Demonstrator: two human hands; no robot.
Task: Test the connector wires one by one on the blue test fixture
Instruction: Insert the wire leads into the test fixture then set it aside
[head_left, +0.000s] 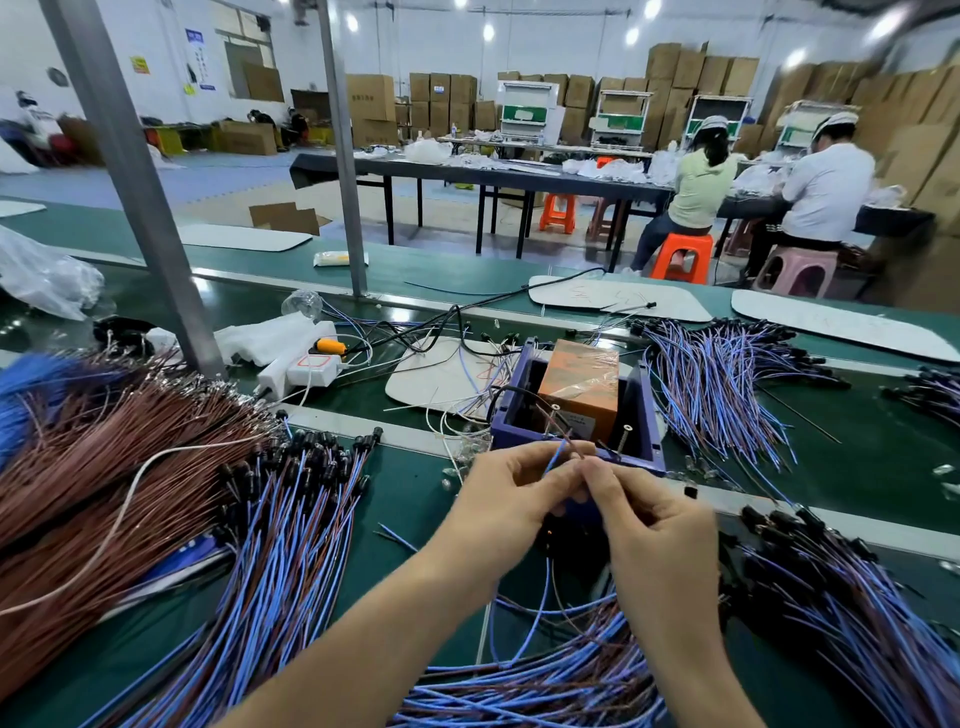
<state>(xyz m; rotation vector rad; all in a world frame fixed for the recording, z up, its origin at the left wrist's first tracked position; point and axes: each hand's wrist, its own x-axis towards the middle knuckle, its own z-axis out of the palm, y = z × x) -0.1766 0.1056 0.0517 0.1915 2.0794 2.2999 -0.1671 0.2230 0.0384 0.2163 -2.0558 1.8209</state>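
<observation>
fingers (530, 456) of left hand (511, 499) and right hand (654, 525) pinch one connector wire (558, 453): likely light, limp, best held near its ends.

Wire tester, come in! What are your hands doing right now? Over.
Left hand and right hand both pinching one connector wire. Wire ends up by the blue test fixture, contact unclear. Wire piles on both sides, none blocking.

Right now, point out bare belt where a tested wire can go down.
Bare green belt lies between the left wire bundle and the left hand; another strip sits right of the blue fixture, past the fanned wires. Crowded below the right hand and far left.
</observation>
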